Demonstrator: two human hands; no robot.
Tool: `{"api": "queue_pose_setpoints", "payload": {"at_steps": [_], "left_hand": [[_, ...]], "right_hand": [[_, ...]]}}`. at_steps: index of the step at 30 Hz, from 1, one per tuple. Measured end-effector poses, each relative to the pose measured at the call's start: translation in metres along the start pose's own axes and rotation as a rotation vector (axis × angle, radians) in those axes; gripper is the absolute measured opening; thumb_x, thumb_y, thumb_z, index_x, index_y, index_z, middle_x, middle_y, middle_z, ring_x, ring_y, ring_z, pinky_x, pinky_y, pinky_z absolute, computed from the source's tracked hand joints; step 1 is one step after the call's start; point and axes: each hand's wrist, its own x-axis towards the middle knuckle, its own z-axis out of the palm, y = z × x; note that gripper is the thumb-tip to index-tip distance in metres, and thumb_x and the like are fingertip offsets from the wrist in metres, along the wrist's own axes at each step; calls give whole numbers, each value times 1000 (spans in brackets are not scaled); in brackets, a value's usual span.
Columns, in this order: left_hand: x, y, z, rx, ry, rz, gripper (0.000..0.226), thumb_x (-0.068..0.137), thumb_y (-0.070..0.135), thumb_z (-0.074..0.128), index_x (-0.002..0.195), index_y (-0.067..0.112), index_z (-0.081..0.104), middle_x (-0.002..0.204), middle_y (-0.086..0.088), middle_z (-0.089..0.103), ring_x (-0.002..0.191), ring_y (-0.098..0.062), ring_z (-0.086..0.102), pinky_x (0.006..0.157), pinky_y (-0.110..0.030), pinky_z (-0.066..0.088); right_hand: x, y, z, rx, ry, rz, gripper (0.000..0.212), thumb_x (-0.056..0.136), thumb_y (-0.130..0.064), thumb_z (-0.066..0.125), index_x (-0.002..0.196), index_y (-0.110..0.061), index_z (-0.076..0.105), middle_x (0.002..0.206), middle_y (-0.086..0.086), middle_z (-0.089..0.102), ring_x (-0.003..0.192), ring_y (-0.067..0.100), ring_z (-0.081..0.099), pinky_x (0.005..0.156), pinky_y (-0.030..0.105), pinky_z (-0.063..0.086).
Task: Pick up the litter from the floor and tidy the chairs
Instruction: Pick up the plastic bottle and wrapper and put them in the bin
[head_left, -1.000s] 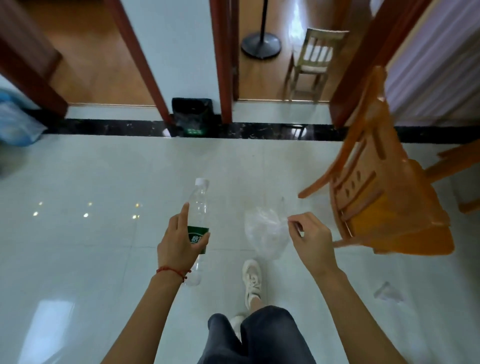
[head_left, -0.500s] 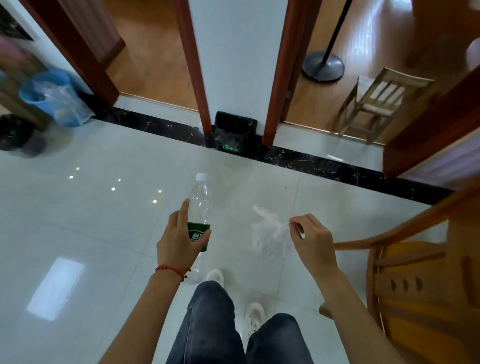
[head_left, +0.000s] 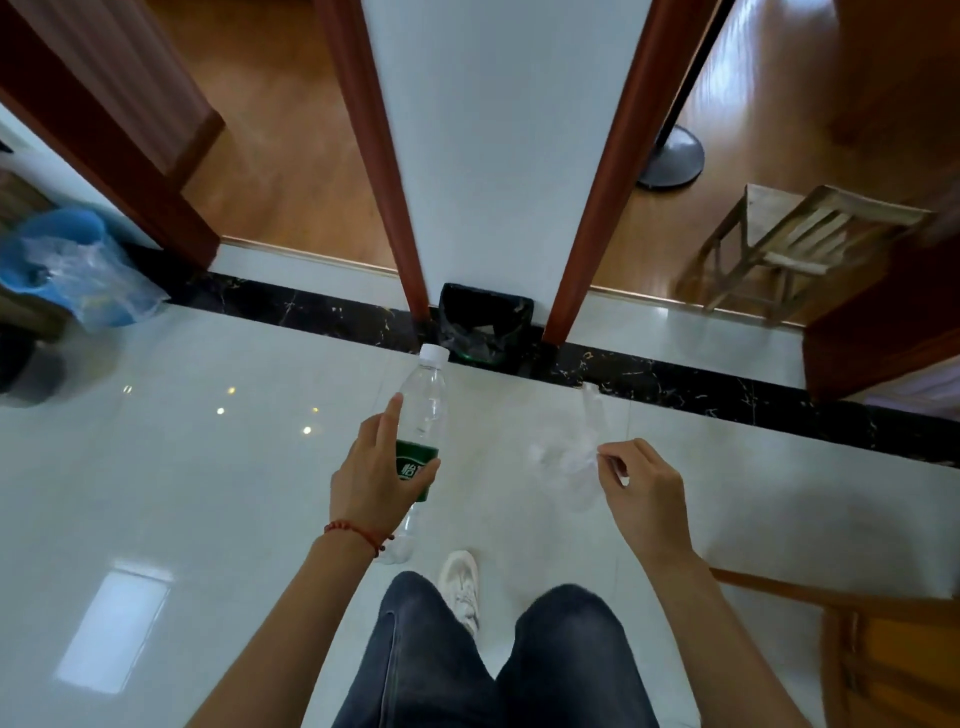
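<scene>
Litter is held in both hands, bottle (head_left: 423, 415) gripped upright by left hand (head_left: 375, 467), wrapper (head_left: 569, 457) pinched by right hand (head_left: 644, 493), bin (head_left: 485, 325) straight ahead.

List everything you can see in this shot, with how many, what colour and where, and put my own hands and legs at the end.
water bottle: one, clear with white cap and green label, held in left hand
plastic wrapper: one, clear and crumpled, pinched by right hand
black bin: one, black liner, on the floor against the white wall between the doorways
blue bin: one, blue with clear liner, far left
pale wooden chair: one, in the room through the right doorway
orange wooden chair: one, bottom right corner, partly out of frame
stand base: one, dark round, on the wooden floor at right
left hand: grip round the bottle, red bracelet at the wrist
right hand: pinching the wrapper
legs: dark jeans, one white shoe showing
</scene>
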Motion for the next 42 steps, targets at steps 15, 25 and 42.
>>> {"api": "queue_pose_setpoints", "payload": {"at_steps": [15, 25, 42], "left_hand": [[219, 14, 15, 34, -58, -55, 84, 78, 37, 70, 144, 14, 24, 126, -11, 48, 97, -26, 56, 67, -34, 50], [325, -7, 63, 56, -112, -84, 84, 76, 36, 72, 143, 14, 27, 129, -13, 49, 101, -30, 56, 71, -40, 52], [431, -122, 212, 69, -222, -21, 83, 72, 31, 76, 140, 9, 33, 117, -16, 54, 90, -32, 59, 62, -41, 54]], "right_hand": [[225, 20, 87, 92, 4, 19, 13, 72, 9, 70, 79, 0, 66, 68, 9, 60, 57, 9, 48, 62, 5, 38], [309, 71, 180, 107, -127, -26, 11, 74, 6, 70, 77, -1, 63, 69, 8, 60, 57, 14, 52, 51, 22, 48], [372, 155, 393, 71, -118, -32, 6, 78, 3, 60, 72, 1, 61, 63, 13, 56, 51, 24, 52, 42, 28, 47]]}}
